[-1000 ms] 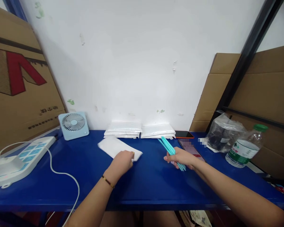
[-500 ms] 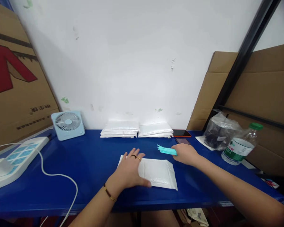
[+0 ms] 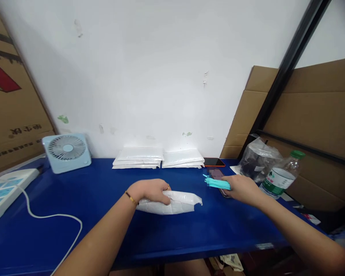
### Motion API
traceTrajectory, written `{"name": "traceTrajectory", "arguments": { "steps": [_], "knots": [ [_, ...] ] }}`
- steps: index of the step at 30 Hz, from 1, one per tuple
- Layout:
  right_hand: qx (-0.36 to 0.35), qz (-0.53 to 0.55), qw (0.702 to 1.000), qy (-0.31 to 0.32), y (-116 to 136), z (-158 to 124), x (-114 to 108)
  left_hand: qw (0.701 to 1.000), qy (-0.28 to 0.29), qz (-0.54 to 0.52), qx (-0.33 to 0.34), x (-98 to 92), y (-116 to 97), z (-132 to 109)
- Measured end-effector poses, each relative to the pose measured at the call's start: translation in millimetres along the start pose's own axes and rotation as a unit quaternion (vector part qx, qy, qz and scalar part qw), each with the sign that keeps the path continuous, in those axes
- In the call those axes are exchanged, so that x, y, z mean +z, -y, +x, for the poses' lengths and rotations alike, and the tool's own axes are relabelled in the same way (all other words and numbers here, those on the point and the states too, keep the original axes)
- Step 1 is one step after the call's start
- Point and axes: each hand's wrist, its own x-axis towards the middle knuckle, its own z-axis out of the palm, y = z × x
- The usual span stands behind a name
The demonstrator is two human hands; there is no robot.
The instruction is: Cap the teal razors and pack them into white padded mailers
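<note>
My left hand [image 3: 154, 191] is closed on a white padded envelope [image 3: 178, 203], thumb on the near side and most fingers hidden behind it. The envelope is tilted up, its near face towards me; I cannot tell whether its lower edge touches the table. To the right, my right hand [image 3: 241, 188] grips a bundle of thin turquoise strips [image 3: 218, 183] whose loose ends point left. A phone [image 3: 217, 174] with a lit screen lies just beneath and behind that hand.
Two stacks of white envelopes [image 3: 138, 158] lie against the wall, beside an orange-edged phone [image 3: 214, 162]. A blue fan [image 3: 67, 149], power strip [image 3: 11, 191] and white cable [image 3: 56, 215] are left. A water bottle [image 3: 281, 176] and plastic-wrapped dark item [image 3: 255, 163] stand right on the blue table [image 3: 161, 239].
My left hand, spread over the flat envelope before, has closed on it and tipped it up. The strips remain in my right hand. My view has turned slightly right.
</note>
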Motion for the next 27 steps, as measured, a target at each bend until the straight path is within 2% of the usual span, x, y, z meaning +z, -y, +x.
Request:
{"name": "traceTrajectory", "arguments": {
  "steps": [1, 2, 4, 8, 11, 14, 16, 18, 20, 24, 27],
  "knots": [
    [0.001, 0.008, 1.0, 0.003, -0.7, -0.4, -2.6, 0.999, 0.047, -0.02, 0.002, -8.0, 2.7, 4.6],
    [0.001, 0.013, 1.0, 0.005, -0.7, -0.6, -4.0, 0.997, 0.068, -0.039, 0.002, -14.6, 5.6, 9.8],
    [-0.004, 0.011, 1.0, 0.006, 0.5, -0.6, -3.2, 0.995, 0.079, -0.063, 0.003, -24.3, 11.5, 21.4],
    [-0.025, -0.018, 0.999, 0.008, 4.7, 1.2, 7.5, 0.996, 0.078, -0.038, -0.035, -33.9, 22.6, 44.7],
    [-0.036, -0.023, 0.999, 0.025, 6.6, 3.4, 15.2, 0.997, 0.016, 0.007, -0.079, -34.4, 27.4, 56.9],
    [-0.042, -0.039, 0.998, 0.027, 7.0, 6.4, 20.5, 0.994, -0.06, 0.029, -0.088, -23.4, 27.2, 57.3],
    [-0.046, -0.06, 0.997, 0.022, 7.2, 9.8, 23.1, 0.993, -0.056, 0.04, -0.091, -7.9, 25.3, 50.9],
    [-0.054, -0.082, 0.995, 0.014, 8.7, 15.3, 24.5, 0.987, -0.034, 0.066, -0.142, 11.3, 23.1, 42.5],
    [-0.06, -0.102, 0.993, 0.007, 12.3, 22.8, 24.3, 0.98, -0.065, 0.091, -0.163, 29.2, 21.3, 35.4],
    [-0.081, -0.137, 0.987, -0.018, 26.7, 40.1, 19.7, 0.974, -0.162, 0.112, -0.109, 46.7, 20.3, 29.7],
    [-0.106, -0.158, 0.981, -0.036, 37.9, 50.5, 15.1, 0.974, -0.189, 0.113, -0.062, 45.4, 22.5, 27.2]
  ]
}}
